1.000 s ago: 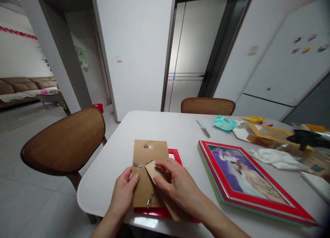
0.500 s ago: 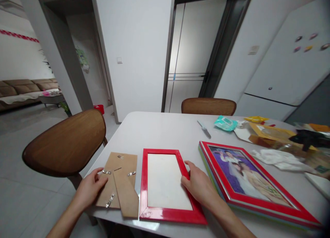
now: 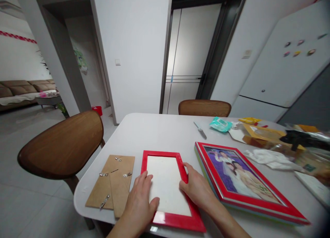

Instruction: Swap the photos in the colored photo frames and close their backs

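Observation:
A red picture frame (image 3: 180, 220) with a blank white panel inside lies flat near the table's front edge. My right hand (image 3: 197, 188) grips its right side, thumb on top and fingers round the outer edge. Across the frame's left side lies my left hand (image 3: 140, 200), fingers stretched out and thumb spread over the white panel. Left of it rests a brown backing board (image 3: 99, 188) with metal clips and a stand leg, partly covered by my left hand. To the right is a stack of frames, the top red one holding a photo (image 3: 242, 176) of two people.
Farther back lie a knife (image 3: 200, 131) and a teal wipes packet (image 3: 220, 124). A white cloth (image 3: 268, 159), cardboard packaging (image 3: 263, 136) and plastic bags crowd the table's right side. Wooden chairs stand at the left (image 3: 64, 145) and the far side (image 3: 205, 108).
My left hand has left the backing board and moved right onto the red frame's left side. My right hand stays on the frame's right edge. The view has shifted slightly.

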`<state>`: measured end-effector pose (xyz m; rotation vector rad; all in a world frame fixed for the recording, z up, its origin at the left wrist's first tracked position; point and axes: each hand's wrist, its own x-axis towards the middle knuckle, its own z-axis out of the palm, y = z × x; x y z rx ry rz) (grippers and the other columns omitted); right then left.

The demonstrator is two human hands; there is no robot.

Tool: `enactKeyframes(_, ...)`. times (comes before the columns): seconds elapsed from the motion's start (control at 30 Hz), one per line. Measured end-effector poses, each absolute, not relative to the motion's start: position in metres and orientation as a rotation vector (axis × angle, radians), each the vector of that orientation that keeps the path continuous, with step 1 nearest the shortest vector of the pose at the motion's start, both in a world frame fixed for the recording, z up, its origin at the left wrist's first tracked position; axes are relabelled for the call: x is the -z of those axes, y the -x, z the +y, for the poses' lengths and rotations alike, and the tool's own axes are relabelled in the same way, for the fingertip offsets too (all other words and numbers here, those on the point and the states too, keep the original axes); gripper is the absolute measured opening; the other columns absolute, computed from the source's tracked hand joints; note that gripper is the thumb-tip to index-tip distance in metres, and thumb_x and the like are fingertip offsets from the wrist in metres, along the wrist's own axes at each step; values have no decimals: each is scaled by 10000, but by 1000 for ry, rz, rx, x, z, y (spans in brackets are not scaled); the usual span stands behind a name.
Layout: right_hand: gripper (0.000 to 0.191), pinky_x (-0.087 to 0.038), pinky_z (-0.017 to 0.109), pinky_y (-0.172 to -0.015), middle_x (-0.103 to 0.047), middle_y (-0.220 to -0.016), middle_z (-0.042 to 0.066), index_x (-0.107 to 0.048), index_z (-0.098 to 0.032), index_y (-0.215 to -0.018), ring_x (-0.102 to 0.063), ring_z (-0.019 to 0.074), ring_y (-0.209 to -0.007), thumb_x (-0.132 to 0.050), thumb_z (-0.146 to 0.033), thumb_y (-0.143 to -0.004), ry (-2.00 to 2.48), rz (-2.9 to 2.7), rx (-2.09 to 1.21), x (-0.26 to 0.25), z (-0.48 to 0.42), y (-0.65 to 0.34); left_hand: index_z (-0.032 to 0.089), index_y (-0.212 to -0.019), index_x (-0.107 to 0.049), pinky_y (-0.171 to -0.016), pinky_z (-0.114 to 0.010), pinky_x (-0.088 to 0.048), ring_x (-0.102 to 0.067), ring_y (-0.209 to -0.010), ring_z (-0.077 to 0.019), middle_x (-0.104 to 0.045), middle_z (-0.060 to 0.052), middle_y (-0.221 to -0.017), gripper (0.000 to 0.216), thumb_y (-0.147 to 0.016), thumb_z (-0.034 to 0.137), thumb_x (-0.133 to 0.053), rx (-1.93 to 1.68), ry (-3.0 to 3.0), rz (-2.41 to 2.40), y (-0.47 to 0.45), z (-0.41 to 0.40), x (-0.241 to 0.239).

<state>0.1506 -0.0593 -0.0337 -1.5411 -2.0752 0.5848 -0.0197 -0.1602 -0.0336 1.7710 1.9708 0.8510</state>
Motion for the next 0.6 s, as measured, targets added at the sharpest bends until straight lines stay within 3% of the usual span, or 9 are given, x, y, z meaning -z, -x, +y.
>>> enactKeyframes(0.13, 670, -429, 275, -544, -638, -733, 46, -247, -145, -1263, -572, 165, -538, -444, -169, -624, 1377, -1475, -1367, 12, -64, -150, 96, -1227, -379, -1006, -413, -217, -257, -1225, -280, -305, -158, -1336, 689, -616, 325, -600, -812, -1699, 1858, 14, -159, 21)
enactKeyframes(0.23, 746, -434, 254, -499, -644, -761, 6, -146, -239, -1300, -557, 132, -478, -487, -195, -638, 1106, -1108, -1686, -12, -76, -145, 117, -1268, -306, -1015, -403, -202, -202, -1250, -270, -222, -132, -1377, 781, -604, 387, -615, -903, -1607, 1755, -5, -151, 4)
enactKeyframes(0.37, 770, -438, 234, -510, -640, -783, -23, -190, -294, -1284, -547, 109, -494, -552, -191, -612, 982, -1060, -1723, -34, -86, -136, 118, -1293, -239, -1027, -382, -175, -182, -1256, -248, -224, -118, -1375, 772, -631, 323, -582, -1089, -1581, 1689, -31, -136, -16)
enactKeyframes(0.47, 756, -428, 222, -484, -631, -800, -8, -222, -264, -1273, -550, 112, -518, -562, -200, -600, 1020, -1117, -1727, -34, -85, -136, 133, -1265, -294, -1009, -354, -212, -257, -1214, -237, -306, -109, -1323, 692, -621, 202, -538, -1191, -1627, 1671, -32, -129, -30)
enactKeyframes(0.6, 697, -396, 209, -459, -616, -772, 1, -245, -213, -1269, -535, 109, -510, -529, -257, -634, 1169, -1387, -1525, -9, -70, -145, 142, -1193, -377, -799, -296, -399, -495, -881, -181, -487, -83, -1045, 604, -595, 121, -462, -1283, -1529, 1731, 3, -132, -43)
